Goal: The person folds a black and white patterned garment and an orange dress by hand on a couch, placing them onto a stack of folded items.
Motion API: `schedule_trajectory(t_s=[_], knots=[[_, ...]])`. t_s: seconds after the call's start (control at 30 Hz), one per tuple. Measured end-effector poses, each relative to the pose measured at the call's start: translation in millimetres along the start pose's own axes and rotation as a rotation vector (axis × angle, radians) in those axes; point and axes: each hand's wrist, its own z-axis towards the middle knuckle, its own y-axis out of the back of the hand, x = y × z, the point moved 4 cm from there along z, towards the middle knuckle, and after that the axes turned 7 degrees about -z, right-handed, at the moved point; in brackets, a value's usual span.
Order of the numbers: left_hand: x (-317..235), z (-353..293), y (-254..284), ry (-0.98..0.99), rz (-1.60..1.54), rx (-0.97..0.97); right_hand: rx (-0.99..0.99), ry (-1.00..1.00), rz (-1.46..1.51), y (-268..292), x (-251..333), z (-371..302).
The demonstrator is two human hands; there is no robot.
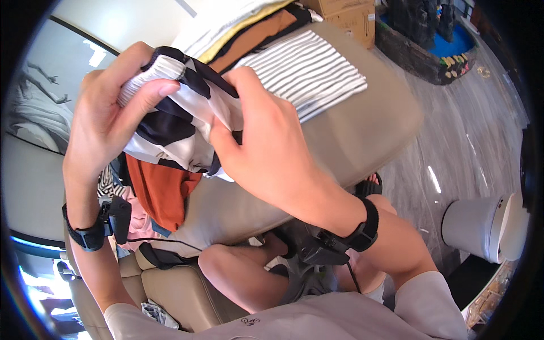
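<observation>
Head view: left hand (102, 107) is pinching a black-and-white garment (173, 124) at its white gathered band (161, 71), thumb against fingers; right hand (263, 139) is gripping its right side. Garment is hanging over the beige bench (385, 116), left of the folded striped cloth (314, 71); orange cloth (158, 192) is lying nearer.

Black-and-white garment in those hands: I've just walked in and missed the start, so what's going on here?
A person is holding up a black-and-white garment with both hands. The left hand pinches its gathered white band, while the right hand grips the fabric on the other side. Beyond, a striped cloth lies flat on a tan padded seat, beside a stack of folded clothes. Nearer the person's left, orange cloth and pink cloth lie bunched together.
</observation>
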Motion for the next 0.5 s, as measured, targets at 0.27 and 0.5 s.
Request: schedule_trajectory(t_s=[0.27,0.5], knots=[[-30,4,95,-0.002,0.316,-0.094,-0.270,0.450,0.023,16,-2,10],[-50,-29,121,-0.043,0.360,-0.147,0.005,0.453,0.017,42,13,-9]])
